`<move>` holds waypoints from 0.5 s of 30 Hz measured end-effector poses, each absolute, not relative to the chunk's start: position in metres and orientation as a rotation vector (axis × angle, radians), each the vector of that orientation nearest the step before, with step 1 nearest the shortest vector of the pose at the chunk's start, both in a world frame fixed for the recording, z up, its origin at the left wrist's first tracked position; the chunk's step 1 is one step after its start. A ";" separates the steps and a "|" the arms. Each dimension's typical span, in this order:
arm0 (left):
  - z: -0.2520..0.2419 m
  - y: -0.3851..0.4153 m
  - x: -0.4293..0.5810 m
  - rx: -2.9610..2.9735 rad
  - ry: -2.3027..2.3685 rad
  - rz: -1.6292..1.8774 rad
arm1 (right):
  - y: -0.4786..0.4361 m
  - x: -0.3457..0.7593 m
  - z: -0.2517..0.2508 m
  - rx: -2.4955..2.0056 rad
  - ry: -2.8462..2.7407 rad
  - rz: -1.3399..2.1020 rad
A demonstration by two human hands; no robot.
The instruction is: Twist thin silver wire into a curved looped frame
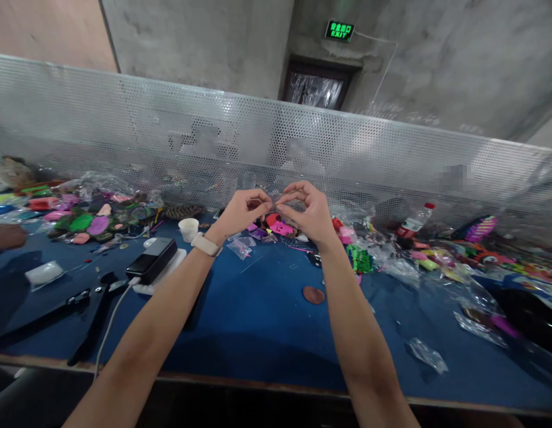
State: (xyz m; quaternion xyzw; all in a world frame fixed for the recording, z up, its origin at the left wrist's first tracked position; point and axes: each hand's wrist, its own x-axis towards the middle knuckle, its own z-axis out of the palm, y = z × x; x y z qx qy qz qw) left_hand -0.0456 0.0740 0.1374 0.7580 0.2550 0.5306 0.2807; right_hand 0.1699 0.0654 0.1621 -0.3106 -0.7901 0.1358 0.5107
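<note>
Both my arms reach out over a blue table (pixel 258 321). My left hand (pixel 244 211) and my right hand (pixel 306 213) meet in the air above the far part of the table, fingertips pinched together on a small thing between them (pixel 275 206) that is too small to name; it looks like thin clear plastic. A pale watch band (pixel 206 244) sits on my left wrist. Under the hands lie small coloured pieces (pixel 280 227) and a little clear bag (pixel 240 246).
A perforated metal screen (pixel 124 131) closes off the table's far side. A black power bank (pixel 151 260) with a white cable, a white cup (pixel 188 229), a brown disc (pixel 313 295), a bottle (pixel 412 224) and piles of colourful parts and bags (pixel 93 217) lie around. Another person's hand (pixel 6 236) shows at the far left.
</note>
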 end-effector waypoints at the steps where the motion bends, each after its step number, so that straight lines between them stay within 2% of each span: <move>1: 0.137 0.074 -0.045 2.021 0.684 1.425 | 0.065 0.170 0.162 -0.746 -1.902 0.312; 15: 0.126 0.085 -0.042 1.746 0.574 1.286 | 0.064 0.171 0.156 -0.793 -2.011 0.093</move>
